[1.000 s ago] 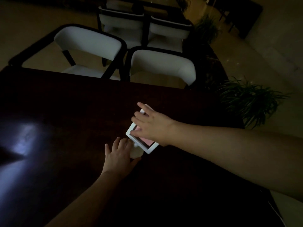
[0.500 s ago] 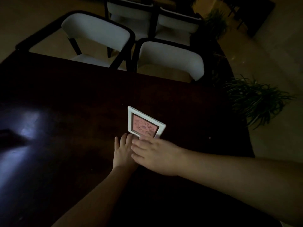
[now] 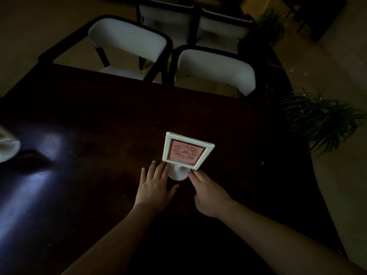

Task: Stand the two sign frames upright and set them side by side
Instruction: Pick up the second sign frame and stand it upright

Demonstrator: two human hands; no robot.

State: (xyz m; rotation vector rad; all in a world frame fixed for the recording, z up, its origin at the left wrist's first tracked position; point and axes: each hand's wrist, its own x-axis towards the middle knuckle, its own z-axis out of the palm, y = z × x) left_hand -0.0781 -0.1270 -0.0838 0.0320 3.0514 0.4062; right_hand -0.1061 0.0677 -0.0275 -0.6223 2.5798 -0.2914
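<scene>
A white sign frame (image 3: 186,150) with a pink printed card stands upright on its round white base (image 3: 178,173) in the middle of the dark wooden table (image 3: 99,120). My left hand (image 3: 155,188) lies flat on the table, fingertips against the base's left side. My right hand (image 3: 208,193) rests on the table to the right, fingertips touching the frame's lower right corner and the base. Neither hand grips it. A second white sign frame (image 3: 8,144) is cut off at the left edge of the view; whether it stands or lies, I cannot tell.
Two white chairs with dark frames (image 3: 129,42) (image 3: 214,72) stand at the table's far edge, with more behind. A green plant (image 3: 321,120) sits on the floor off the table's right side. A bright light patch (image 3: 49,147) reflects on the table's left part.
The frame went from lying tilted under my right hand to standing upright. My right hand slid off the frame down to its base, then to the right side. The left hand stayed by the base.
</scene>
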